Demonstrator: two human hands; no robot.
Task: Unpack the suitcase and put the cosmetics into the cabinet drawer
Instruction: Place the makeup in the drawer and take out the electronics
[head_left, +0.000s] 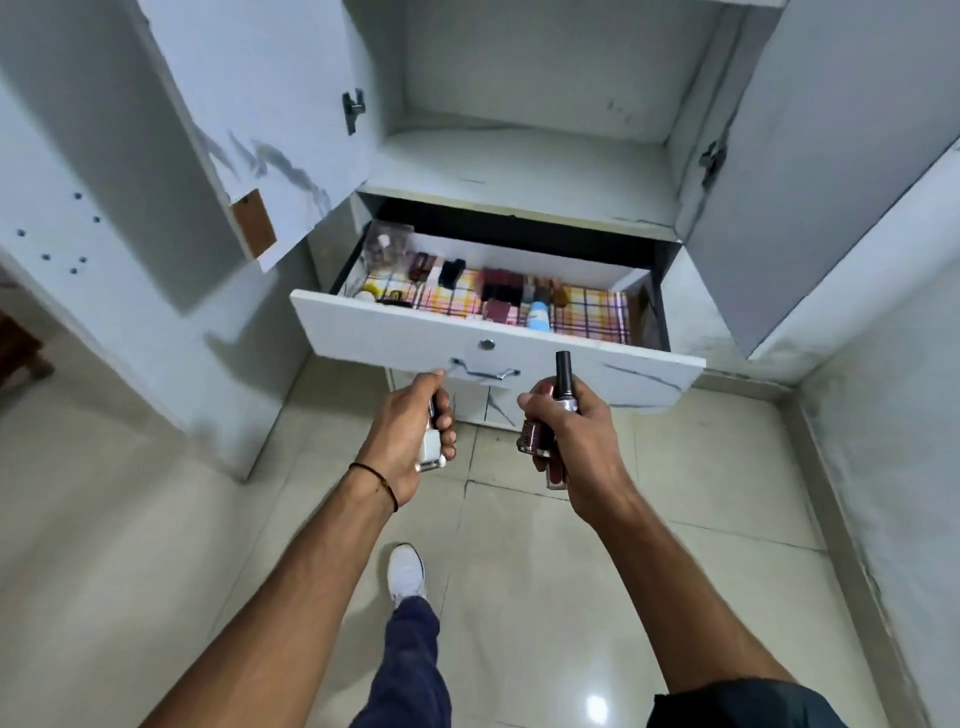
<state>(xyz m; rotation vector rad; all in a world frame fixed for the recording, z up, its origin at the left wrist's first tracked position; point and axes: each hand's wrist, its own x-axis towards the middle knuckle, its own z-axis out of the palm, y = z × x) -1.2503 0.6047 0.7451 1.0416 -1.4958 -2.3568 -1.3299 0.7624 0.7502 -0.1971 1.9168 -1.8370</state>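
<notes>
White drawer front (415, 332), grey marble veins; liner (592, 312) plaid in pink, yellow, purple; white bottle (430, 448); maroon bottle (565, 399), black cap (562, 364); pale blue tube (539, 316); floor tiles (675, 519) cream; shoe (407, 571) white; trousers (410, 670) navy; wrist thread (382, 483) black

Glossy floor tiles (545, 597); checked cloth (592, 317) lines the marble-look laminate drawer (415, 338).
</notes>
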